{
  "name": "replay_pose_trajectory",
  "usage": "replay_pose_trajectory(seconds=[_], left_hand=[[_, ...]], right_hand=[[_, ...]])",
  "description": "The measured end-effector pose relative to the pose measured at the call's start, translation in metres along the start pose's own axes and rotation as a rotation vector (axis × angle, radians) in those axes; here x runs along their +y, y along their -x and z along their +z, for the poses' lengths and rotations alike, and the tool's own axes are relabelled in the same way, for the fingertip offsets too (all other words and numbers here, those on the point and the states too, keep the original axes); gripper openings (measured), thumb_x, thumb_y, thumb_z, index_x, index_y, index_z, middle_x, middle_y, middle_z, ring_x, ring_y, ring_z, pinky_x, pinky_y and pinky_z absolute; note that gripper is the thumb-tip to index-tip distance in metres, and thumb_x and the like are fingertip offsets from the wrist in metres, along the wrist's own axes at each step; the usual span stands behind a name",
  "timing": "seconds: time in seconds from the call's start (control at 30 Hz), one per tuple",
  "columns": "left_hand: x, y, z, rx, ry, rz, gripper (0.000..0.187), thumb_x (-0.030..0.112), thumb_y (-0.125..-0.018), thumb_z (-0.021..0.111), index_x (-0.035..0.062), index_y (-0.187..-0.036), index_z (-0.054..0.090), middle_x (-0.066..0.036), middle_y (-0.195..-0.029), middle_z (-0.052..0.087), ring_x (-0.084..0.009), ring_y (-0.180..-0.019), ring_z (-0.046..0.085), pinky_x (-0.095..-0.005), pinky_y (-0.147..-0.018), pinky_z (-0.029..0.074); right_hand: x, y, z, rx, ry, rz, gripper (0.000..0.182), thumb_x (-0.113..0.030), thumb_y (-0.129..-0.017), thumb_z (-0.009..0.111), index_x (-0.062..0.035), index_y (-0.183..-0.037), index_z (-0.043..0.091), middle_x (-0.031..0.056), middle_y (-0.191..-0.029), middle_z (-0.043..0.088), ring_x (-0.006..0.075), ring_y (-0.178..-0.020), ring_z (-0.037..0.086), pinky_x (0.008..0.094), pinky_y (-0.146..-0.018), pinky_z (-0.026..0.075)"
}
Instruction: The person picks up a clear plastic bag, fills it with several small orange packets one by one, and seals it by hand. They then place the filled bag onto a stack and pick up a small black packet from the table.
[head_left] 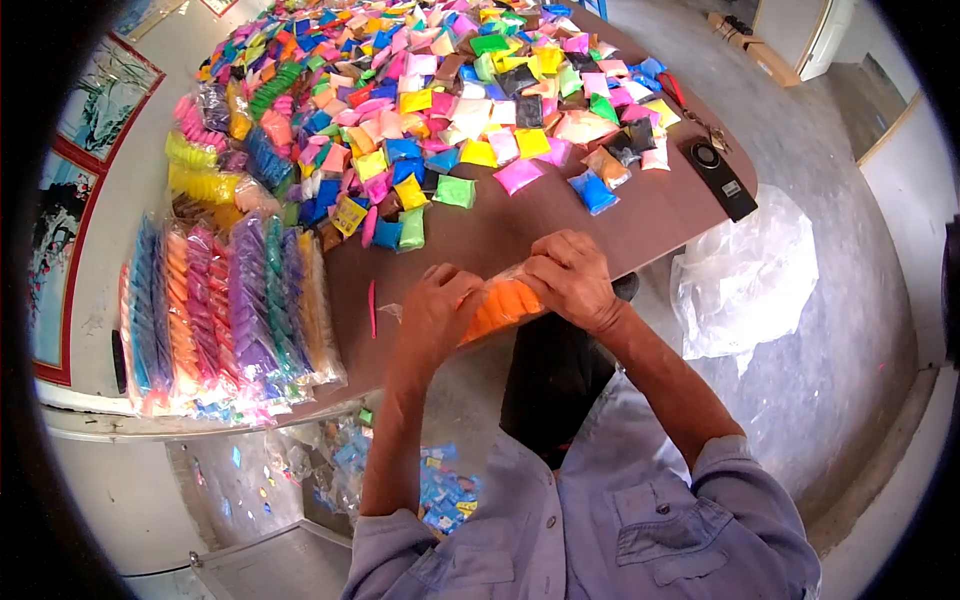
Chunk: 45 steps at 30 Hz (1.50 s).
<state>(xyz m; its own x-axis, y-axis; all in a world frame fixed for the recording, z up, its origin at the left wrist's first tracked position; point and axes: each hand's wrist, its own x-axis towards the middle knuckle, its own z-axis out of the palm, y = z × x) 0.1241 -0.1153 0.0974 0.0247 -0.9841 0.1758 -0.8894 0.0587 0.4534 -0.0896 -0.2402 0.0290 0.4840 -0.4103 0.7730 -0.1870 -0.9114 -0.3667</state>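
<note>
Between my two hands, at the near edge of the brown table, is a clear plastic bag of orange packets (505,305). My left hand (445,298) grips its left end with curled fingers. At the opposite end, my right hand (570,280) pinches the plastic, its knuckles facing up. A thin pink strip (373,308) lies on the table to the left of my left hand. Beyond my hands spreads a big heap of small colourful packets (430,110), the nearest being a pink packet (518,176) and a blue packet (594,192).
Filled long bags (235,305) stand in a row at the table's left end. A black device with a round dial (718,178) sits at the right edge. White plastic sheeting (745,270) lies on the floor to the right. Blue packets (445,485) lie below the table.
</note>
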Motion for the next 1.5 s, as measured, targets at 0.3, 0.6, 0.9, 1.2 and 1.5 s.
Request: replay_pose_trajectory(seconds=[0.3, 0.6, 0.9, 1.2, 1.5], left_hand=[[0.0, 0.012, 0.016, 0.081, -0.246, 0.15, 0.015, 0.007, -0.091, 0.082, 0.0059, -0.104, 0.077, -0.01, -0.107, 0.069, -0.0303, -0.103, 0.069, -0.0424, -0.087, 0.061], [0.009, 0.023, 0.02, 0.029, -0.441, 0.181, 0.05, 0.001, -0.081, 0.088, 0.0084, -0.128, 0.072, -0.012, -0.11, 0.066, -0.03, -0.106, 0.07, -0.043, -0.093, 0.063], [0.008, 0.026, 0.023, -0.022, -0.436, 0.179, 0.053, -0.003, -0.082, 0.081, 0.0099, -0.132, 0.071, -0.012, -0.115, 0.067, -0.0296, -0.109, 0.068, -0.0434, -0.091, 0.061], [0.013, 0.047, 0.029, 0.155, -0.299, 0.202, 0.05, 0.014, -0.089, 0.08, 0.0059, -0.136, 0.065, -0.013, -0.123, 0.064, -0.0356, -0.114, 0.063, -0.0507, -0.103, 0.048], [-0.006, 0.082, 0.042, 0.297, -0.431, 0.065, 0.058, 0.026, -0.083, 0.092, 0.0101, -0.134, 0.069, -0.012, -0.143, 0.063, -0.0364, -0.127, 0.062, -0.0523, -0.108, 0.049]], right_hand=[[0.005, 0.011, -0.016, -0.003, -0.013, -0.045, 0.022, -0.01, -0.082, 0.088, -0.0072, -0.102, 0.076, 0.0101, -0.109, 0.068, 0.0319, -0.103, 0.07, 0.0428, -0.089, 0.058], [0.007, 0.018, -0.022, -0.029, -0.05, -0.053, 0.029, -0.005, -0.081, 0.088, -0.0055, -0.109, 0.077, 0.0112, -0.114, 0.067, 0.034, -0.107, 0.07, 0.0424, -0.09, 0.059], [-0.002, 0.018, -0.036, -0.228, -0.013, 0.01, 0.062, -0.029, -0.076, 0.093, -0.0102, -0.13, 0.071, 0.0122, -0.125, 0.061, 0.0355, -0.122, 0.063, 0.0476, -0.106, 0.054], [-0.001, 0.03, -0.025, -0.221, 0.004, 0.019, 0.058, -0.029, -0.077, 0.093, -0.0113, -0.128, 0.072, 0.0125, -0.125, 0.058, 0.0368, -0.125, 0.061, 0.0472, -0.104, 0.055], [-0.003, 0.03, -0.024, -0.204, 0.021, 0.033, 0.056, -0.027, -0.077, 0.093, -0.0111, -0.127, 0.073, 0.0124, -0.124, 0.058, 0.0361, -0.124, 0.061, 0.046, -0.103, 0.055]])
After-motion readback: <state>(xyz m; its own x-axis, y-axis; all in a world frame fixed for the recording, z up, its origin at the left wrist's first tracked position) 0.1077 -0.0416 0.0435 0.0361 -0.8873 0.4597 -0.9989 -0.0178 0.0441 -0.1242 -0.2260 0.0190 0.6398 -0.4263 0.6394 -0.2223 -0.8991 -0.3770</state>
